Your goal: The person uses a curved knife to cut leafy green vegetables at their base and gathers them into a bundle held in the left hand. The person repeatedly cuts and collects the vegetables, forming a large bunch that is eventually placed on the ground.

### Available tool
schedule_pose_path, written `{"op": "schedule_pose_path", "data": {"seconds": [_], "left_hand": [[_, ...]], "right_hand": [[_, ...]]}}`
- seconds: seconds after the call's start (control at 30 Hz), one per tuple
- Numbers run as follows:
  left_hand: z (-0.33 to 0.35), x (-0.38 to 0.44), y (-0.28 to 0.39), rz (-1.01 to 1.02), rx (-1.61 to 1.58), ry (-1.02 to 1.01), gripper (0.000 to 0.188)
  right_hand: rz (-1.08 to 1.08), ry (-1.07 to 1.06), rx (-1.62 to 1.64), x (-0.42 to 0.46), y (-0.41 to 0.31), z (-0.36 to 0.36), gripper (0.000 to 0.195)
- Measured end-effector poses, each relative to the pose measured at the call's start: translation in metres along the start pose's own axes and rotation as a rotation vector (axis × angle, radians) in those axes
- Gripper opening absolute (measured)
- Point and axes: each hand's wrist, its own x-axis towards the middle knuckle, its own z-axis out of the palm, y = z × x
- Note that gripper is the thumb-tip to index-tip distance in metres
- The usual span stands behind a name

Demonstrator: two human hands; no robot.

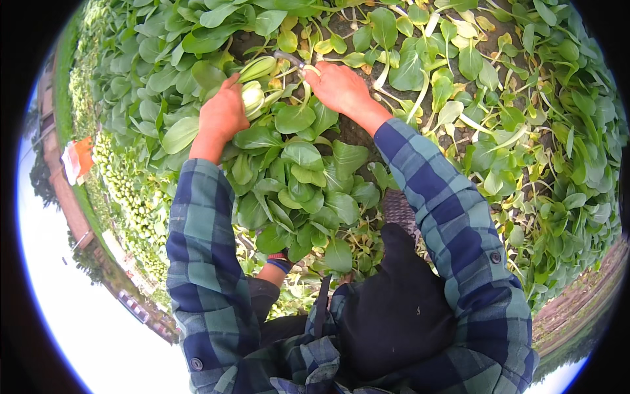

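Observation:
My left hand (221, 112) is closed around two heads of bok choy at the upper left of centre. Their pale, bulging bases point right; one bok choy head (253, 97) lies just below the other bok choy head (259, 68). To the right, my right hand (339, 87) grips a small curved-bladed knife. The grey metal knife blade (288, 58) reaches left from my fingers, close to the cut bases but apart from them. My fist hides most of the handle. Below and between both hands stands a leafy clump of bok choy (305, 192).
Dense standing bok choy (162, 59) fills the upper left, with more bok choy plants (581, 147) along the right. Yellowed loose leaves (462, 29) litter the soil. Rows of pale-based heads (123, 182) lie at left, near an orange-and-white bag (78, 158). My dark-trousered knee (393, 295) is below.

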Motion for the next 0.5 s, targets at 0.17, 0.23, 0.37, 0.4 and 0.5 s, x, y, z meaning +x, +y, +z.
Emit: {"op": "schedule_pose_path", "data": {"seconds": [0.17, 0.23, 0.37, 0.4, 0.5], "left_hand": [[0.007, 0.002, -0.007, -0.012, -0.052, -0.006, 0.049], [0.008, 0.004, -0.007, -0.004, -0.058, -0.005, 0.05], [0.014, 0.002, -0.007, -0.006, -0.054, -0.006, 0.051], [0.017, 0.002, -0.007, -0.007, -0.048, -0.008, 0.051], [0.02, -0.001, -0.011, -0.034, -0.063, 0.004, 0.056]], "right_hand": [[-0.01, -0.013, -0.052, -0.001, -0.01, 0.01, 0.049], [-0.033, 0.002, -0.061, 0.003, -0.009, 0.016, 0.05], [-0.049, -0.004, -0.063, 0.003, -0.005, 0.015, 0.047], [-0.046, -0.017, -0.053, 0.001, -0.004, 0.014, 0.047], [-0.051, -0.074, -0.118, -0.005, -0.006, 0.016, 0.045]]}}
